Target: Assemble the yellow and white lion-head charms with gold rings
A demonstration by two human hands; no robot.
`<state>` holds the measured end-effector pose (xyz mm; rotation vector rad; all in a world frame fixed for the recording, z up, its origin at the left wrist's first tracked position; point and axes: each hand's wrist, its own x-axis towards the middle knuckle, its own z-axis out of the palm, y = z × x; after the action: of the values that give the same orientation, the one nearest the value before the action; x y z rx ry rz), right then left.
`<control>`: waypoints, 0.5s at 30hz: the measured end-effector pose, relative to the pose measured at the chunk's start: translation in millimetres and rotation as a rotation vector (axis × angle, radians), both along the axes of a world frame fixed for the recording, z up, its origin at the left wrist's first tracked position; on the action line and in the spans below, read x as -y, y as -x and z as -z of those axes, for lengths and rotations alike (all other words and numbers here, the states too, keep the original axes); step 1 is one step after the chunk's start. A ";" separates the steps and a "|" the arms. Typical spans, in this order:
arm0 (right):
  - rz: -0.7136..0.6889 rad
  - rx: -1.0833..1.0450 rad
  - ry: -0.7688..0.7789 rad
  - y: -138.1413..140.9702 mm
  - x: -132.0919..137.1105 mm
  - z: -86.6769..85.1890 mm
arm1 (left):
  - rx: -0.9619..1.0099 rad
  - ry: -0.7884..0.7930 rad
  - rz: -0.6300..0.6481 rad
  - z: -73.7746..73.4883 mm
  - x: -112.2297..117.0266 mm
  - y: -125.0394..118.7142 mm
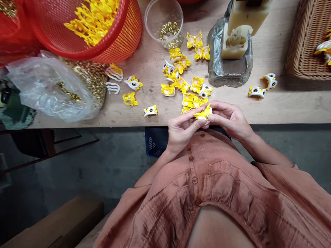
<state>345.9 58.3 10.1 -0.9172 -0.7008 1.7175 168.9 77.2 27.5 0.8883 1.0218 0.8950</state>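
Note:
My left hand (181, 130) and my right hand (229, 119) meet at the near edge of the wooden table (284, 103), fingers pinched together on one small yellow and white plastic toy piece (203, 113). Just beyond the hands lies a loose pile of yellow and white pieces (190, 89). More single pieces are scattered to the left (150, 110) and right (257, 91).
A red mesh basket (124, 34) holds yellow parts at the back left. A clear cup (165, 20) holds small brass rings. A plastic bag (51, 89) lies left. A press-like block on a wrapped base (230, 65) stands behind; a wicker basket (305, 44) sits right.

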 end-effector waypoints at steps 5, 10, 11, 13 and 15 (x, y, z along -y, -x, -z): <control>0.006 0.040 -0.015 0.2 -0.8 -2.7 | 0.000 0.008 0.006 1.1 0.2 -0.2; 0.035 0.126 -0.044 2.1 1.0 -2.7 | 0.015 0.012 -0.008 2.3 1.6 -0.7; 0.047 0.148 -0.045 3.1 1.6 -2.2 | 0.005 0.021 -0.010 2.3 1.6 -0.6; 0.078 0.194 -0.056 5.4 2.8 -0.7 | -0.012 0.027 -0.011 2.3 1.6 -0.4; 0.094 0.223 -0.071 7.8 3.9 1.0 | -0.033 0.004 -0.013 2.4 1.7 -0.2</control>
<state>338.1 54.4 9.0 -1.0853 -0.8464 1.5126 169.1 75.5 25.1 0.8970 1.0584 0.8917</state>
